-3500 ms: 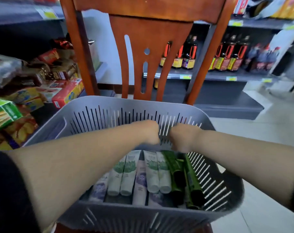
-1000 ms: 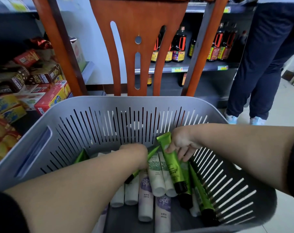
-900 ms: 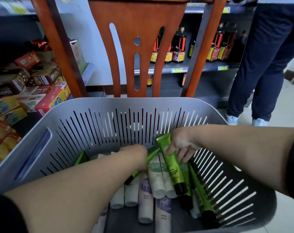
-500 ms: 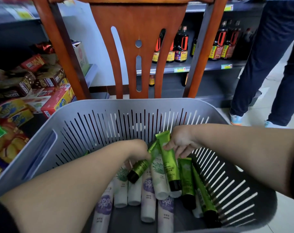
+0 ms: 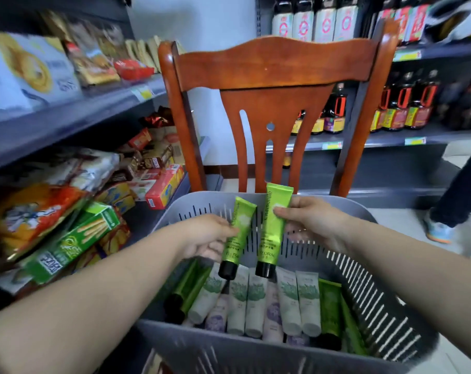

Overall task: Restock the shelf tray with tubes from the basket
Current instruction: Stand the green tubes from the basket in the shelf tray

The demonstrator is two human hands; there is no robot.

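Note:
A grey slotted basket (image 5: 385, 314) sits on a wooden chair in front of me. Several tubes lie in its bottom: pale green-and-white tubes (image 5: 291, 300), lilac ones and dark green ones (image 5: 330, 311). My left hand (image 5: 204, 238) pinches a bright green tube with a black cap (image 5: 235, 236), cap down, above the basket. My right hand (image 5: 312, 222) pinches a second bright green tube (image 5: 273, 228), also cap down, beside the first. The shelf tray is not in view.
The wooden chair back (image 5: 272, 76) rises right behind the basket. Snack boxes and packets (image 5: 75, 238) crowd grey shelves on the left. Dark sauce bottles (image 5: 406, 103) line shelves at the back right. A person's leg and shoe (image 5: 439, 228) stand on the floor at right.
Both hands have lifted out of the basket, each raising a bright green tube from the pile to above the far rim. The view has tilted up toward the shelves.

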